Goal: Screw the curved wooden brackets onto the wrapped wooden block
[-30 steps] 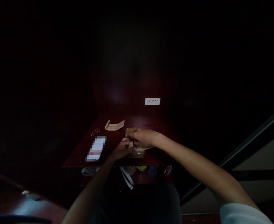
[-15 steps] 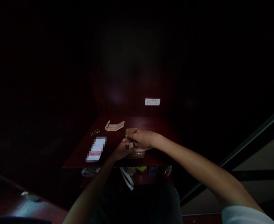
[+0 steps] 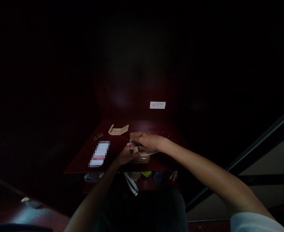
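Note:
My left hand (image 3: pixel 126 155) is closed around the near end of a pale wooden piece (image 3: pixel 135 150), with the thumb along its front. Over the same piece, my right hand (image 3: pixel 149 142) is bent down with its fingers pinched together. Whatever those fingertips hold is too small and dark to name. Part of the wood shows under the right wrist. Beneath both hands lies a brown package (image 3: pixel 142 160) with a shiny, plastic-like surface, mostly covered by them.
On the dark red table (image 3: pixel 117 164), pale curved wooden strips (image 3: pixel 119 131) lie at the back left. Several small metal screws or pins (image 3: pixel 98 136) sit left of them, above a blurred white sheet or phone (image 3: pixel 99 154). A shelf below holds a white strap (image 3: pixel 131 184) and a yellow-green-topped container (image 3: pixel 146 173). A socket (image 3: pixel 157 105) is on the wall.
The right fingers have shifted slightly over the wooden piece. Both hands stay in the same place, and the whole view has moved up a little.

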Available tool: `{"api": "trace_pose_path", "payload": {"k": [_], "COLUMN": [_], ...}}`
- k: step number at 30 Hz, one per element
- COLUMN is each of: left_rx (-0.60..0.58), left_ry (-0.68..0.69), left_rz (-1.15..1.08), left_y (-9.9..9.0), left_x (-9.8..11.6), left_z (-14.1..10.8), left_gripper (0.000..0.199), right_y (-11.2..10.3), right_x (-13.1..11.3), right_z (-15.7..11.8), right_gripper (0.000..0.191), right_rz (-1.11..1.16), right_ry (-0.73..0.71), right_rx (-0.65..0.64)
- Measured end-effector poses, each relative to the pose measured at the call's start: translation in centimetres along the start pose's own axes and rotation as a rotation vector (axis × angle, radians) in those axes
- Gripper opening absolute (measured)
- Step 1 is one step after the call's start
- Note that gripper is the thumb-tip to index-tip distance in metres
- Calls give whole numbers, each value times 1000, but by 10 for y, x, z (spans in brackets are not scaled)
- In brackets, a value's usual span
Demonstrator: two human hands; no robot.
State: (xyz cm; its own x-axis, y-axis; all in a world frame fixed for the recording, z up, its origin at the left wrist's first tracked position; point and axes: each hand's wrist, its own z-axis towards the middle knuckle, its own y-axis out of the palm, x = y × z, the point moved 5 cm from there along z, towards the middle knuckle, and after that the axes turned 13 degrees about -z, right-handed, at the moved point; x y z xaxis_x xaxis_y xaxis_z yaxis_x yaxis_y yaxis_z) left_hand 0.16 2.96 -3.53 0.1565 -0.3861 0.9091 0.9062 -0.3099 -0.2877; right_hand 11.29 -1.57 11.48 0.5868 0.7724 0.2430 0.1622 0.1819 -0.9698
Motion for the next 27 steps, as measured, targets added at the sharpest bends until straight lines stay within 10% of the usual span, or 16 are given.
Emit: {"api": "trace_pose_path", "payload": {"k": [18,27], "left_rx": [-4,14], "left_ry": [12,-8], "left_rz": [7,-4], "left_y": [0,0], "left_x": [0,-3], "left_z": [2,0], "left_gripper": [25,28], "right_y": [-4,-7], "right_x": [-3,1], "right_z": [-7,-7], "right_gripper": [27,30], "right_rz": [25,-17], "right_ry": [-51,54], "right_rx": [38,-143]}}
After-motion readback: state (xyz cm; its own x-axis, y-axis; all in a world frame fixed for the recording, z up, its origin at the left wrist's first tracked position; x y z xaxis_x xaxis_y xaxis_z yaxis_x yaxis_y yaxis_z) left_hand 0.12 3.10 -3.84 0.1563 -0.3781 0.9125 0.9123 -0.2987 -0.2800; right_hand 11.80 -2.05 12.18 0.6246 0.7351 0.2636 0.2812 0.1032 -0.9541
